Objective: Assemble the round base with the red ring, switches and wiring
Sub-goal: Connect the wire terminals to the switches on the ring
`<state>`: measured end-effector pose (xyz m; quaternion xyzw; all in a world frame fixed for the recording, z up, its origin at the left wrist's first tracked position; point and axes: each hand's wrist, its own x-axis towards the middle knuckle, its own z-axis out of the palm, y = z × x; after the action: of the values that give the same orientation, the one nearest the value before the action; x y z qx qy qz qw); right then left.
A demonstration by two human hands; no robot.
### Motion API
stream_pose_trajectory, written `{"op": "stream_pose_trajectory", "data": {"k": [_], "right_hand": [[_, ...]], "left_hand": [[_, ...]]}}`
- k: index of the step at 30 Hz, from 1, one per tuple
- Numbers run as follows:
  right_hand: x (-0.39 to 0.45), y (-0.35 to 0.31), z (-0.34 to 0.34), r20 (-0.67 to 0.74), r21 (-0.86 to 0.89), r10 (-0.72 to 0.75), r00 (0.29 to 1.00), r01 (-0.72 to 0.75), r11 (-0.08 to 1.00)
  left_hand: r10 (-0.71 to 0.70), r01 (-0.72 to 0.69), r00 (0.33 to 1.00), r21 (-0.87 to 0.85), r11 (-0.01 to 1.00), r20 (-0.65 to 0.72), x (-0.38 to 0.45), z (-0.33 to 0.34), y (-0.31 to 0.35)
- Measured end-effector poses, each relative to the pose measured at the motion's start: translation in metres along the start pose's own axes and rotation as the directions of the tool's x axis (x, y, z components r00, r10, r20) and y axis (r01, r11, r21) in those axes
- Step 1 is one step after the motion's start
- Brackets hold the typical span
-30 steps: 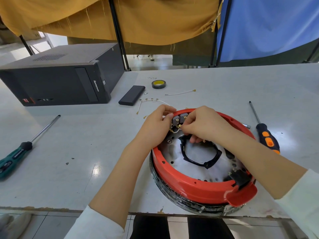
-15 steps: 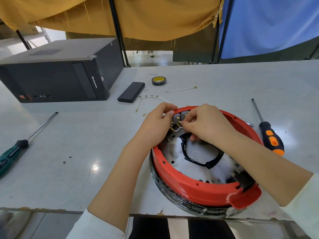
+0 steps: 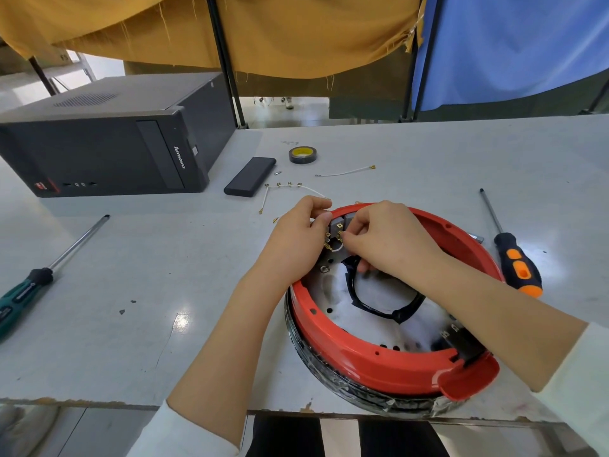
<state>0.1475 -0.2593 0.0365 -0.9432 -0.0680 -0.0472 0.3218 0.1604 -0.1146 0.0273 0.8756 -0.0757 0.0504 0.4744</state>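
- The right hand [image 3: 385, 239] pinches a short white wire [image 3: 336, 248] with brass terminals at the grey block switches [image 3: 341, 222]; the left hand [image 3: 296, 239] curls over the far rim, steadying them. The hands are almost touching.
- The switches sit inside the far edge of the red plastic ring [image 3: 379, 361], mounted on the round silver base [image 3: 333, 387] near the grey table's [image 3: 164, 275] front edge.
- Risk: pushing off-angle could bend a terminal, or the connector may slip from the fingertips.
- The base overhangs little margin; hard pressing might shift it.
- Loose white wires [image 3: 346, 172] beyond could be swept away.
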Motion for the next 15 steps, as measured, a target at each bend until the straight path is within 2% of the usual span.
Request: {"op": "stream_pose_trajectory", "data": {"k": [5, 15], "right_hand": [[-0.0014, -0.0021, 0.0008, -0.014, 0.046, -0.004, 1.0, 0.005, 0.999], [0.0024, -0.0033, 0.0027, -0.023, 0.05, -0.014, 1.0, 0.015, 0.999]], "left_hand": [[0.046, -0.038, 0.994, 0.085, 0.996, -0.096, 0.0004, 0.0, -0.0005], [0.062, -0.048, 0.992, 0.124, 0.991, -0.11, 0.0024, 0.0015, -0.0007]]}}
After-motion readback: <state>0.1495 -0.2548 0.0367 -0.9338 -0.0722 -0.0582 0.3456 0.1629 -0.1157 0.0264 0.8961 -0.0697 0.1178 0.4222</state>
